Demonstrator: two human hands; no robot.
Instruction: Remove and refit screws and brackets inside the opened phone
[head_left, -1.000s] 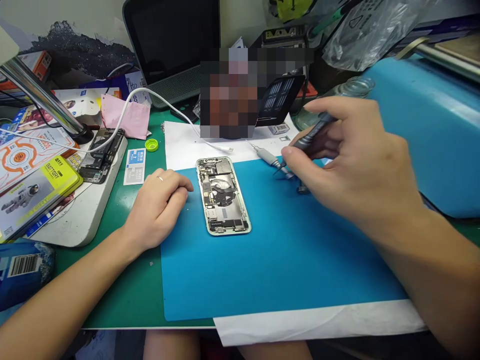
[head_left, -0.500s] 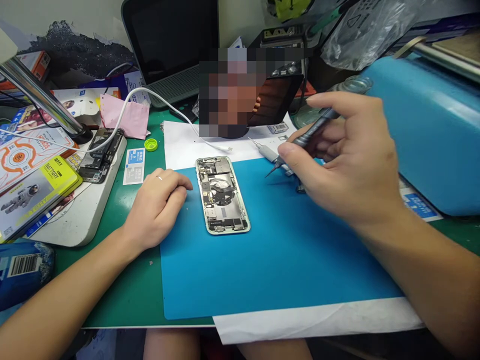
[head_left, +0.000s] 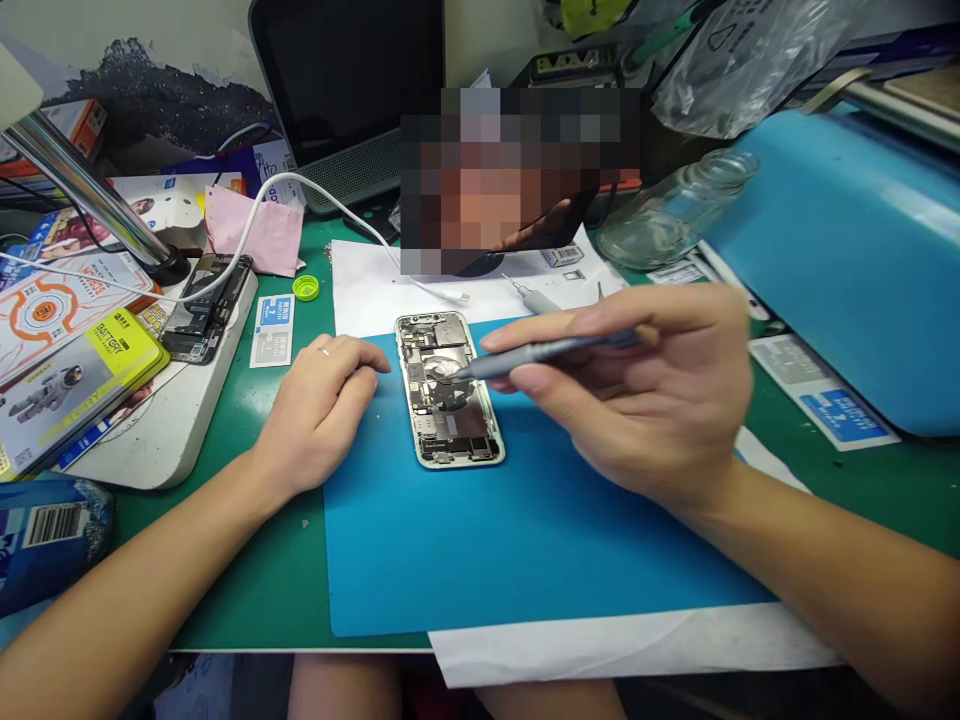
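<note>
An opened smartphone [head_left: 450, 400] lies on the blue mat [head_left: 450, 560], its circuit boards and inner parts bare. My right hand [head_left: 652, 400] grips a slim grey precision screwdriver [head_left: 540, 352] between thumb and fingers. The screwdriver is nearly level, its tip over the middle of the phone; whether it touches cannot be made out. Left of the phone, my left hand [head_left: 319, 415] rests at the mat's edge, fingers loosely bent and holding nothing, a ring on one finger. The index fingertip is close to the phone's side but apart from it.
Behind the phone, a grey pen-like tool [head_left: 536, 300] and a white cable [head_left: 300, 180] lie over white paper [head_left: 360, 290]. A glass jar [head_left: 660, 220] lies back right. On the left are another opened phone [head_left: 214, 310], a green cap [head_left: 306, 288] and a yellow battery box [head_left: 90, 380].
My right hand has moved left and down, bringing the screwdriver from above the mat to over the phone and tilting it nearly level. My left hand has stayed in place.
</note>
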